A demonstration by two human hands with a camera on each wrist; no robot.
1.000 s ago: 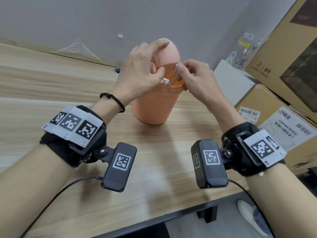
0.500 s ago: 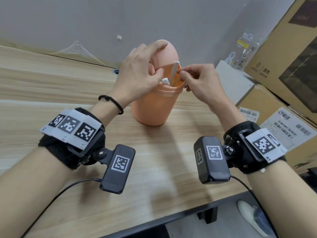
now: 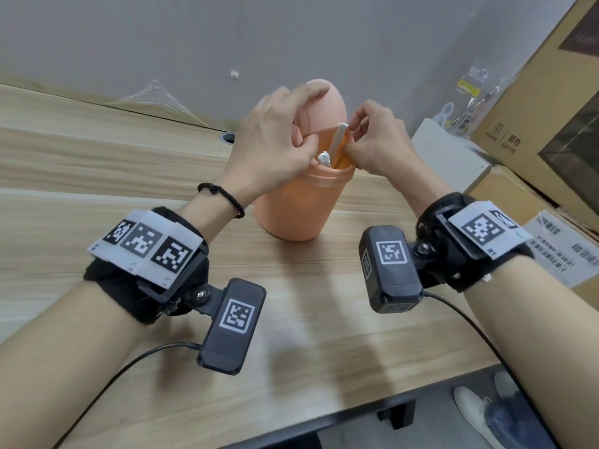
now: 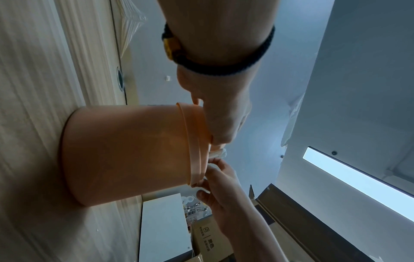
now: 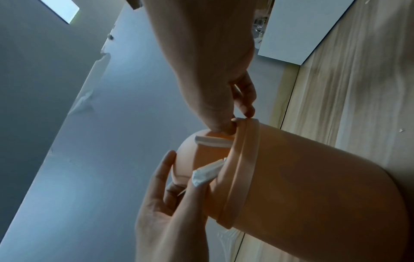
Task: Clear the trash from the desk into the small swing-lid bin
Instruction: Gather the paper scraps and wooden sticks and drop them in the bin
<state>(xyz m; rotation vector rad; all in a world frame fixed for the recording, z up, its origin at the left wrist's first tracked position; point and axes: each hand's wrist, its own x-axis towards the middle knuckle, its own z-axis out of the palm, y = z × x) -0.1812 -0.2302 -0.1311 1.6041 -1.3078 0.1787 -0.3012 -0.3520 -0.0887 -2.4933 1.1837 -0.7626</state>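
An orange swing-lid bin (image 3: pixel 296 209) stands on the wooden desk (image 3: pixel 97 163). My left hand (image 3: pixel 275 140) lays its fingers over the domed lid (image 3: pixel 327 102), and its thumb pinches a crumpled white paper (image 3: pixel 324 158) at the opening. That paper (image 5: pixel 206 172) pokes half into the bin (image 5: pixel 313 177). A white stick (image 3: pixel 338 140) leans upright in the same opening. My right hand (image 3: pixel 372 140) has thumb and forefinger curled on the bin's rim beside the stick (image 5: pixel 212 141). Both hands, left (image 4: pixel 224 115) and right (image 4: pixel 224 198), meet at the rim in the left wrist view.
A white box (image 3: pixel 450 157) and cardboard boxes (image 3: pixel 544 102) with labels crowd the desk's right side. A cable hole (image 3: pixel 228 137) sits behind the bin by the grey wall. The desk's front edge runs below my wrists, with shoes (image 3: pixel 479 413) on the floor.
The white stick rose upright in the opening with my right fingers on it. Those fingers now sit at the rim beside it. My left hand stayed on the lid and the paper.
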